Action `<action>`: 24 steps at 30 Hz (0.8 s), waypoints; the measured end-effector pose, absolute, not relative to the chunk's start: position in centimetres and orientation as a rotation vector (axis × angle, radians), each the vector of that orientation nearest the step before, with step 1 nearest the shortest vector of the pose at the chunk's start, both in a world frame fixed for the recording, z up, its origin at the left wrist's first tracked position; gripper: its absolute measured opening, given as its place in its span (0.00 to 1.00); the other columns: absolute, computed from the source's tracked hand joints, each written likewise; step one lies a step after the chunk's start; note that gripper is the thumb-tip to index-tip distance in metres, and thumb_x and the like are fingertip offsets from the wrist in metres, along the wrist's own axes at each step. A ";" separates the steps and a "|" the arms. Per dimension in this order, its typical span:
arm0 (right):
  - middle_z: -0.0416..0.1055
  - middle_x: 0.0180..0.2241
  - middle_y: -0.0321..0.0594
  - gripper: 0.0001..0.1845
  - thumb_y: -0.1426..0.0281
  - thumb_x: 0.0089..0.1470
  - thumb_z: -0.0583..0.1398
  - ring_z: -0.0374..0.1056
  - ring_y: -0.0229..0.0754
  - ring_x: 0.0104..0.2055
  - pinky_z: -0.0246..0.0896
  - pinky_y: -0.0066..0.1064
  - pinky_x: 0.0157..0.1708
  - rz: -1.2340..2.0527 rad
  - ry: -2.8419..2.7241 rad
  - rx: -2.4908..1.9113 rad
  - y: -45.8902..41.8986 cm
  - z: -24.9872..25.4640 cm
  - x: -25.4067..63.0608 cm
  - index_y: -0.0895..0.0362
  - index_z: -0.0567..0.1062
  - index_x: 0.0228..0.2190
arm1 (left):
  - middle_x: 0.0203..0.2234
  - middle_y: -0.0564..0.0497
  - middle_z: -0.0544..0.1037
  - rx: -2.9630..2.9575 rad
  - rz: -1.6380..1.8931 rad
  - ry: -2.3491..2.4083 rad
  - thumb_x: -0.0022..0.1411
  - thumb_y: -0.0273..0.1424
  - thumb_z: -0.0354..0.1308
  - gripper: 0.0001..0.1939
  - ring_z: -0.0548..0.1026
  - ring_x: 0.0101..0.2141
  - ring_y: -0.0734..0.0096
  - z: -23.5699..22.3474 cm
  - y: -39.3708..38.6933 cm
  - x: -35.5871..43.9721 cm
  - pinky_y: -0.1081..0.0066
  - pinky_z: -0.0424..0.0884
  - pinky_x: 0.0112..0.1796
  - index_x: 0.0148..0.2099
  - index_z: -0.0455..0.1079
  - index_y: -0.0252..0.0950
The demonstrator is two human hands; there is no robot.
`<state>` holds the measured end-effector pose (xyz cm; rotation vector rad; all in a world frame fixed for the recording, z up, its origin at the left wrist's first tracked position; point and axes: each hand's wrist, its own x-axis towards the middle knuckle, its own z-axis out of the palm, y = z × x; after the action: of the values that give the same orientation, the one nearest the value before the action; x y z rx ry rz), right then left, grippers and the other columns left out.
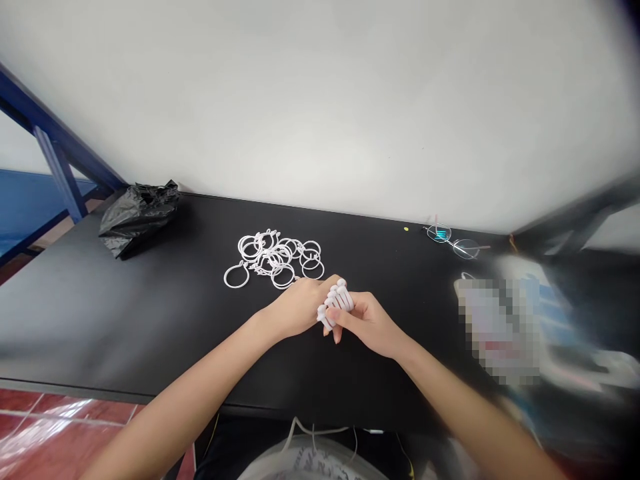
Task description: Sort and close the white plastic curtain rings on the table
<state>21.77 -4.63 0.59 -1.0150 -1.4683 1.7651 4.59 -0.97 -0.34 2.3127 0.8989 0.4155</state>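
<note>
My left hand (300,305) and my right hand (367,323) meet over the middle of the black table (150,313). Between them is a stack of white plastic rings (336,301), side by side like a bundle. Both hands have their fingers closed around this stack. Just beyond my left hand lies a loose pile of several white plastic rings (273,260) flat on the table.
A crumpled black plastic bag (137,213) lies at the far left near the white wall. A pair of glasses (453,241) rests at the far right by the wall. Blurred packages (505,320) sit at the right. A blue metal frame (55,157) stands left.
</note>
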 end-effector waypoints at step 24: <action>0.78 0.29 0.42 0.12 0.73 0.62 0.57 0.74 0.38 0.30 0.69 0.27 0.32 0.898 -2.031 -0.761 -6.2 1.5 22.5 0.59 0.79 0.31 | 0.29 0.48 0.76 1.708 0.728 0.486 0.60 0.34 0.58 0.10 0.74 0.29 0.70 -0.2 -0.7 4.9 0.73 0.70 0.32 0.36 0.72 0.30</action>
<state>22.50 -6.19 1.48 -0.7614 -2.0309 0.8982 4.88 -0.73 -0.24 1.7076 0.4857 0.7278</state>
